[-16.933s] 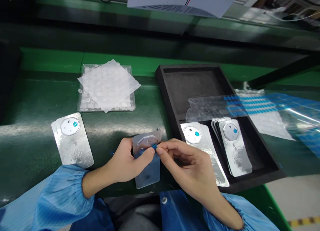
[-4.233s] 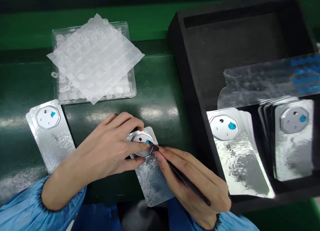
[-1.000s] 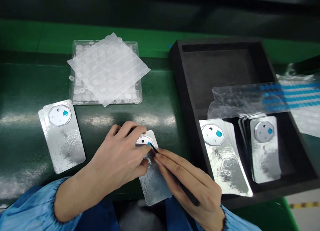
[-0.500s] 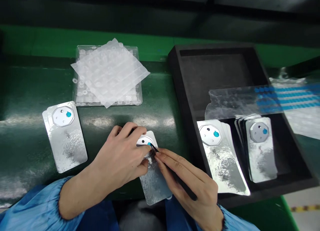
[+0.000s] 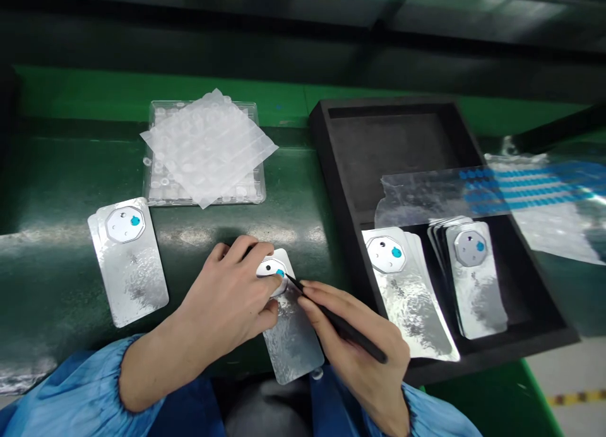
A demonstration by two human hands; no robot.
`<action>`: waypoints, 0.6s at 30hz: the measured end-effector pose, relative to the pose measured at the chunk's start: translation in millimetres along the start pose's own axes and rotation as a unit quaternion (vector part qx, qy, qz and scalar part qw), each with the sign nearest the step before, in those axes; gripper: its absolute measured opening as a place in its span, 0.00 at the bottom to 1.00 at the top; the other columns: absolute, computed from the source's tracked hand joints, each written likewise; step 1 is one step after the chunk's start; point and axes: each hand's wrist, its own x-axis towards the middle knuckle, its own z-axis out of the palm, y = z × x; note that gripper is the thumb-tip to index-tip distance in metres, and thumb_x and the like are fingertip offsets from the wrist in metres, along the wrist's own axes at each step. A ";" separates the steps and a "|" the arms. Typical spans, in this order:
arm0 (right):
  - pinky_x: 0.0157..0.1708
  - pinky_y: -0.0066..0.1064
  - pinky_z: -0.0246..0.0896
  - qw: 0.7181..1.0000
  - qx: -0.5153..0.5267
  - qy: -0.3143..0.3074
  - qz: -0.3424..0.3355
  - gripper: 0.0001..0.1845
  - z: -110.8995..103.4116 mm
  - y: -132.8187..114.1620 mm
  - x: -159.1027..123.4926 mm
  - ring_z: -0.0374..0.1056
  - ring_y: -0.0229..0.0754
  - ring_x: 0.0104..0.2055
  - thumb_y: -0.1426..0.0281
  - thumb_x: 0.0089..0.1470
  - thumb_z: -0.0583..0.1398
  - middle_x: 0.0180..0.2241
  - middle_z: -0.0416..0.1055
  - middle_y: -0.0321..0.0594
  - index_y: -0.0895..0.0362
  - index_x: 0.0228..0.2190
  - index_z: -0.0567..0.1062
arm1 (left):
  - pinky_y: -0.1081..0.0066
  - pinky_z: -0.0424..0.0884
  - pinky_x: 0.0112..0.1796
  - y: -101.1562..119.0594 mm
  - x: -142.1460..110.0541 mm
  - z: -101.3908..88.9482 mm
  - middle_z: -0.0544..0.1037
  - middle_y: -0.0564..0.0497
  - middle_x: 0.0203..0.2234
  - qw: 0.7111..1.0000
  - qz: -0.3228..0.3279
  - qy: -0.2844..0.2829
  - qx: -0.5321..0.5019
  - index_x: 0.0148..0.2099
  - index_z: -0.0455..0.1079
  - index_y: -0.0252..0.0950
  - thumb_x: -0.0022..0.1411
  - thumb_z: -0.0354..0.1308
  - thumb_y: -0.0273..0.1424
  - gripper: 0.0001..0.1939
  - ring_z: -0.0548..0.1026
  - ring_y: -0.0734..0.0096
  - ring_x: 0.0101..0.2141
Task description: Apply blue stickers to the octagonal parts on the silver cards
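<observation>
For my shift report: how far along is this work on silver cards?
Done-looking: the card on the bench and two stacks in the tray have blue dots. In hand: the left hand pins a card, the right hand's tweezers at its dot. Remaining: blue pieces on the clear film.

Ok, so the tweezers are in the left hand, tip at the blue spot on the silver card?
No, wrong hand. The head view shows the black tweezers in the right hand, not the left hand, with the tip at the blue spot on the silver card. The rest is right.
</observation>
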 end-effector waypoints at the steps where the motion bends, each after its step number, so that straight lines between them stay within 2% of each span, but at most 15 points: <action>1: 0.47 0.26 0.79 0.999 0.016 0.030 0.029 0.08 2.3 1.3 -0.6 0.81 0.41 0.41 0.78 0.61 0.66 0.41 0.82 0.38 0.55 0.40 0.82 | 0.57 0.75 0.36 -0.7 -0.6 -0.5 0.80 0.48 0.47 1.000 0.003 0.000 -0.001 0.38 0.81 0.41 0.54 0.74 0.31 0.07 0.76 0.53 0.48; 3: 0.44 0.25 0.79 0.993 0.049 0.084 0.073 0.07 6.7 4.3 -2.2 0.81 0.41 0.40 0.77 0.60 0.67 0.40 0.82 0.37 0.53 0.38 0.83 | 0.57 0.74 0.37 -2.9 -2.0 -1.3 0.80 0.50 0.48 1.000 0.013 0.005 -0.006 0.39 0.82 0.42 0.59 0.72 0.31 0.05 0.76 0.54 0.49; 5: 0.43 0.27 0.80 0.988 0.067 0.102 0.093 0.07 9.7 6.3 -3.6 0.81 0.42 0.40 0.76 0.59 0.68 0.39 0.82 0.38 0.53 0.38 0.84 | 0.58 0.73 0.39 -5.7 -2.8 -1.3 0.81 0.52 0.48 1.000 0.016 0.012 -0.022 0.38 0.82 0.43 0.63 0.70 0.32 0.01 0.76 0.56 0.50; 8: 0.42 0.30 0.81 0.989 0.075 0.088 0.088 0.06 9.9 6.0 -3.9 0.81 0.45 0.40 0.76 0.59 0.67 0.39 0.82 0.41 0.54 0.37 0.84 | 0.60 0.70 0.42 -9.3 -2.2 1.2 0.82 0.55 0.47 0.999 0.006 0.030 -0.041 0.37 0.81 0.41 0.68 0.66 0.31 0.05 0.76 0.61 0.50; 10: 0.40 0.31 0.81 0.992 0.078 0.073 0.067 0.06 8.3 4.0 -3.1 0.81 0.45 0.39 0.77 0.60 0.67 0.38 0.82 0.42 0.55 0.37 0.83 | 0.61 0.68 0.43 -10.3 -0.8 4.0 0.82 0.55 0.46 0.998 0.001 0.046 -0.041 0.38 0.80 0.39 0.69 0.65 0.29 0.04 0.77 0.62 0.48; 14: 0.41 0.26 0.79 0.995 0.092 0.038 0.031 0.08 5.8 1.0 -2.5 0.80 0.41 0.38 0.79 0.60 0.66 0.38 0.81 0.40 0.56 0.38 0.82 | 0.61 0.65 0.42 -8.9 0.7 7.9 0.81 0.53 0.45 0.997 -0.008 0.061 -0.039 0.43 0.80 0.39 0.70 0.64 0.29 0.03 0.76 0.62 0.47; 18: 0.43 0.22 0.77 0.993 0.113 0.022 0.028 0.09 6.3 0.7 -2.6 0.80 0.38 0.39 0.81 0.59 0.65 0.38 0.81 0.40 0.57 0.38 0.82 | 0.63 0.64 0.41 -6.6 0.5 8.0 0.80 0.55 0.45 0.998 -0.013 0.054 -0.038 0.42 0.80 0.41 0.68 0.65 0.27 0.04 0.75 0.62 0.47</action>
